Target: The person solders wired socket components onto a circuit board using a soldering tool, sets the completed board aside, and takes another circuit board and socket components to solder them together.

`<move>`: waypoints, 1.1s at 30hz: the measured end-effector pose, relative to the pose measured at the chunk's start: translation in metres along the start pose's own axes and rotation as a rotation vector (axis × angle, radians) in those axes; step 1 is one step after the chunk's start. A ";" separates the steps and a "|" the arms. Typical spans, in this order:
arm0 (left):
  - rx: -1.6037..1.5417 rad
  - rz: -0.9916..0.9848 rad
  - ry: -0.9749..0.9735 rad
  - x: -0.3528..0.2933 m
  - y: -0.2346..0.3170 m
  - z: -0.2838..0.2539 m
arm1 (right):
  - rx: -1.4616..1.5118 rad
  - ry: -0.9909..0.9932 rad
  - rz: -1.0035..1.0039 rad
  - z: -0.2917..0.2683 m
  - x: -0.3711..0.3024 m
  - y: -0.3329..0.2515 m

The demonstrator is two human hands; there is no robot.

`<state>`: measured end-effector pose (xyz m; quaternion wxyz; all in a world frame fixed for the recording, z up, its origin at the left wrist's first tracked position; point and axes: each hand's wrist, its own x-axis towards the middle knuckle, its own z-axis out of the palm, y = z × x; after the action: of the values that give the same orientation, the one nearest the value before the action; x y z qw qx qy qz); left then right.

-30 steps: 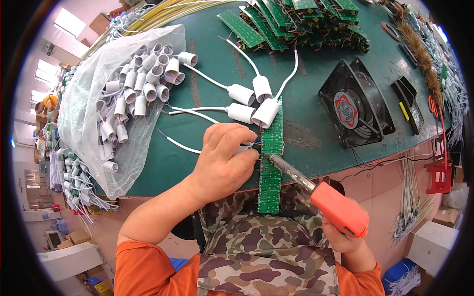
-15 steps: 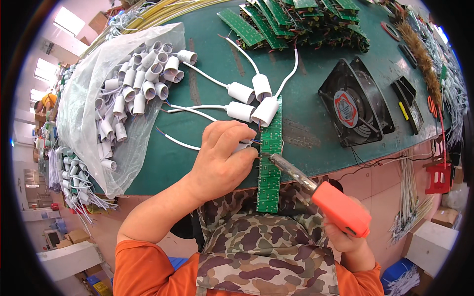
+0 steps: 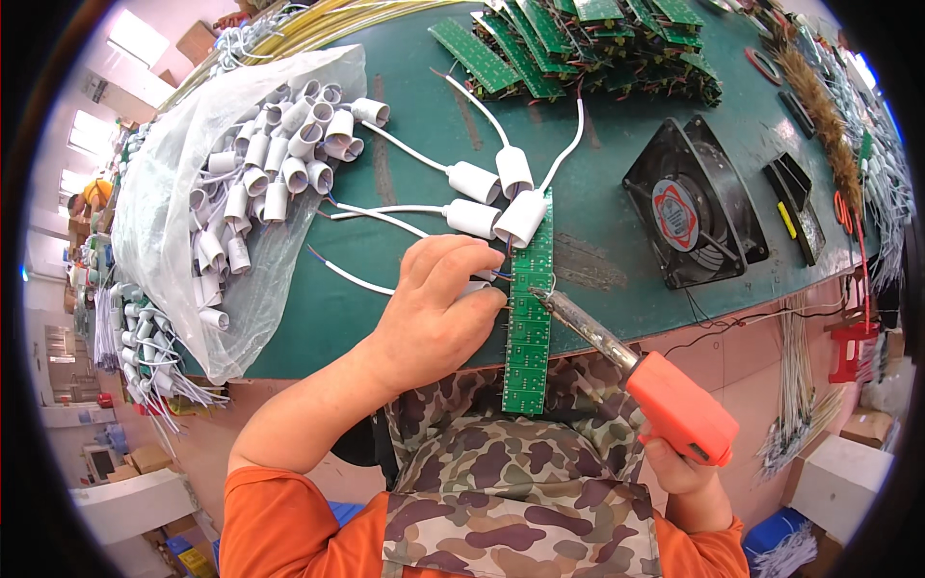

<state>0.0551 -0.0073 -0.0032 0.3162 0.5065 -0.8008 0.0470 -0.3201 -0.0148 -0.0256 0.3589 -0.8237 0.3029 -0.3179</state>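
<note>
A long green circuit board strip [image 3: 528,358] lies across the table's front edge, its near end sticking out over my lap. At its left side my left hand [image 3: 445,299] is closed on a white cable [image 3: 356,279], with thin coloured wire ends at the board; a white part is mostly hidden under the fingers. My right hand [image 3: 682,470] grips an orange soldering iron [image 3: 682,408], its metal tip over the right half of the board. Just beyond, several white lamp sockets [image 3: 521,218] with cables lie together, one resting on the strip.
A clear plastic bag [image 3: 154,222] spills many white sockets [image 3: 275,200] at left. Stacked green boards [image 3: 617,39] fill the far side. A black fan [image 3: 689,207] stands at right, beside a black holder [image 3: 798,207] and orange-handled scissors [image 3: 843,210].
The soldering iron has shifted slightly right and away, its tip moving from the board's left part toward its right edge. My left hand stays nearly still.
</note>
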 end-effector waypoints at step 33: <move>-0.021 0.128 -0.018 0.003 -0.007 -0.004 | 0.089 -0.023 -0.145 0.007 0.034 -0.009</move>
<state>0.0616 -0.0111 -0.0003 0.3105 0.4514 -0.8348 0.0541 -0.2917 -0.0313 -0.0117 0.3747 -0.8302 0.2238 -0.3468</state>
